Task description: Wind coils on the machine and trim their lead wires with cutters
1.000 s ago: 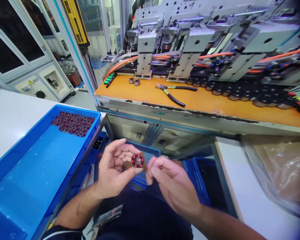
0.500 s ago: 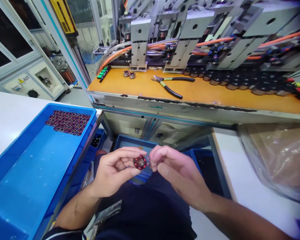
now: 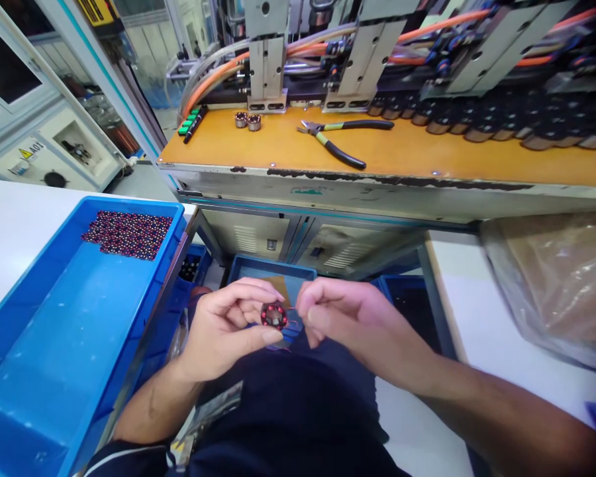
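My left hand pinches a small motor stator between thumb and fingers. It is a dark ring with red spots around its open centre, which faces me. Fine wires stick out from its right side towards my other hand. Just to the right, my right hand is closed, thumb pressed to the fingers, where a thin wire seems to run in. The very tips are partly hidden.
At left stands a blue tray with many small stators at its far end. Cutting pliers, two loose stators and a marker lie on the orange bench. A plastic-wrapped package is at right.
The stator has turned slightly in my left hand and shifted a little left. My right hand is slightly farther from it, with its fingers curled differently. The view has tilted down.
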### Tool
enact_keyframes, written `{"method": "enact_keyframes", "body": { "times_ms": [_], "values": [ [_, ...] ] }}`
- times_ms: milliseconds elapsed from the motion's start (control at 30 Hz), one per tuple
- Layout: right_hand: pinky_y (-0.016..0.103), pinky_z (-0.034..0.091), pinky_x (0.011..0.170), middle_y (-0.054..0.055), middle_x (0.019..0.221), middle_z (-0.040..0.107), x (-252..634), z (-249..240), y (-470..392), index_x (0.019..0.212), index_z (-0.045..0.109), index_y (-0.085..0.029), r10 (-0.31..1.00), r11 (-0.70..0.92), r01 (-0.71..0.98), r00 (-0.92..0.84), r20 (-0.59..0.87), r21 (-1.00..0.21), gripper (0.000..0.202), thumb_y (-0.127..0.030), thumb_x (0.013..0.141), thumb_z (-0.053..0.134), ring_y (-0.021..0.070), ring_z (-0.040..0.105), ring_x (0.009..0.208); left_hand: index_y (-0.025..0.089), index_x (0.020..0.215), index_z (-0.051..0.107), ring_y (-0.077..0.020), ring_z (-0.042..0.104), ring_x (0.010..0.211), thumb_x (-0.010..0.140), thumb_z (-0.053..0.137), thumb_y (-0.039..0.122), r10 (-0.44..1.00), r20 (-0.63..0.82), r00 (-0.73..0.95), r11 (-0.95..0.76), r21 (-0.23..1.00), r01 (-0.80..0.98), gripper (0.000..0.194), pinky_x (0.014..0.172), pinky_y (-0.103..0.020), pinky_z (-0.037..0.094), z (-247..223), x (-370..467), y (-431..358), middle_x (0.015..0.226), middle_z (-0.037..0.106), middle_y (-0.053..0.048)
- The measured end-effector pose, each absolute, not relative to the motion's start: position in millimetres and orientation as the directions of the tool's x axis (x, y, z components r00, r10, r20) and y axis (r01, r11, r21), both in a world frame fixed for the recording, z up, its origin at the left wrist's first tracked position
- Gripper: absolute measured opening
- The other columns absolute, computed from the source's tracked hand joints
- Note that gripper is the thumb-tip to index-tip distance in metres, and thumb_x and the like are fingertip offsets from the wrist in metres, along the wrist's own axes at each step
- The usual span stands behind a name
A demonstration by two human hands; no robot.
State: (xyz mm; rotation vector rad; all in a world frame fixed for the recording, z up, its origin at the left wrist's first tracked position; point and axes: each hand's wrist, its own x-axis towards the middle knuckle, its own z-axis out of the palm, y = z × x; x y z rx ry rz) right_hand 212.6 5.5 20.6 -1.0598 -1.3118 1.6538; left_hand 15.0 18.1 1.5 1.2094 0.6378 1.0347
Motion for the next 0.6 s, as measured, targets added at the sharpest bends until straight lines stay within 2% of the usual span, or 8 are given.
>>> {"method": "enact_keyframes", "body": {
  "times_ms": [167,267,367,467,533,600],
  "values": [
    [0.021,0.044,0.057,-0.002,0.062,0.056,215.9,17.3,-0.4,0.068,0.056,-0.016,0.879,-0.255,-0.099,-0.438,-0.188,-0.962,0.031,-0.04,0.085,0.068,0.0088,0.053,0.058,0.018,0.094,0.076,-0.0071,0.067,0.069,0.064,0.082,0.002,0.899,0.108,0.424,0.024,0.956,-0.294,0.035,0.063,-0.015,0.057,4.9,16.8,19.1,0.1,0.069,-0.006],
    [0.021,0.04,0.053,-0.001,0.062,0.056,228.6,19.4,5.0,0.067,0.056,-0.016,0.878,-0.208,0.031,-0.434,-0.2,-0.978,0.031,-0.038,0.085,0.066,0.0089,0.051,0.057,0.017,0.094,0.077,-0.0081,0.067,0.071,0.064,0.082,0.002,0.881,0.052,0.471,0.112,0.943,-0.314,0.034,0.065,-0.016,0.057,5.2,12.7,18.9,0.1,0.07,-0.007],
    [0.021,0.041,0.057,0.0,0.072,0.058,233.6,29.0,18.4,0.078,0.063,-0.016,0.906,-0.007,0.107,-0.42,-0.052,-0.994,0.02,-0.033,0.081,0.071,0.0095,0.052,0.064,0.018,0.095,0.077,-0.0097,0.068,0.074,0.064,0.083,0.005,0.833,-0.038,0.552,0.243,0.922,-0.303,0.034,0.069,-0.019,0.057,4.8,10.4,17.9,0.101,0.07,-0.006],
    [0.022,0.045,0.066,0.001,0.081,0.06,225.5,40.2,32.7,0.083,0.066,-0.015,0.82,0.197,0.077,-0.56,0.121,-0.977,0.015,-0.026,0.078,0.075,0.0097,0.054,0.072,0.015,0.092,0.076,-0.0092,0.065,0.069,0.063,0.085,0.011,0.775,-0.114,0.622,0.322,0.917,-0.233,0.03,0.065,-0.019,0.055,4.9,12.5,16.7,0.088,0.07,-0.004],
    [0.022,0.045,0.068,0.001,0.079,0.06,217.8,43.3,37.9,0.075,0.065,-0.014,0.755,0.248,0.034,-0.633,0.171,-0.968,0.012,-0.022,0.08,0.073,0.009,0.055,0.072,0.013,0.088,0.075,-0.0088,0.062,0.065,0.062,0.086,0.013,0.765,-0.129,0.631,0.324,0.924,-0.204,0.029,0.063,-0.019,0.054,5.2,13.7,16.0,0.077,0.068,-0.002],
    [0.021,0.044,0.065,0.0,0.074,0.058,212.4,42.2,36.9,0.07,0.061,-0.014,0.782,0.219,0.019,-0.601,0.164,-0.975,0.017,-0.021,0.083,0.069,0.0083,0.055,0.069,0.014,0.09,0.075,-0.0083,0.062,0.066,0.062,0.086,0.01,0.783,-0.102,0.614,0.299,0.927,-0.227,0.031,0.064,-0.019,0.054,5.3,13.1,15.3,0.081,0.068,-0.002]
  ]
}}
